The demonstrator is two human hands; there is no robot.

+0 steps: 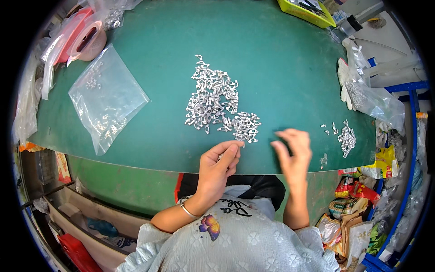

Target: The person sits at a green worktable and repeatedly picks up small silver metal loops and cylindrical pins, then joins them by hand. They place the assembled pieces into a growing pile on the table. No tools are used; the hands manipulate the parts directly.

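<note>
A large heap of small silver metal clasps (212, 97) lies on the green table, and a smaller cluster of clasps (246, 126) adjoins its near right side. Just below that cluster my left hand (218, 165) is closed, thumb against index finger. A small metal clasp (243, 145) pokes out at its fingertips, and more metal shows within the curled fingers. To the right my right hand (295, 152) hovers over the table's near edge, thumb and fingers apart, with nothing visible between them. Farther right sits a small pile of silver pieces (347, 138), with several loose pieces beside it.
A clear plastic bag (106, 104) with a few small parts lies on the left of the green table (281, 68). Behind it stands a pink container (93, 45). A yellow tray (308, 13) is at the far right, and a white glove (345, 84) lies by the right edge.
</note>
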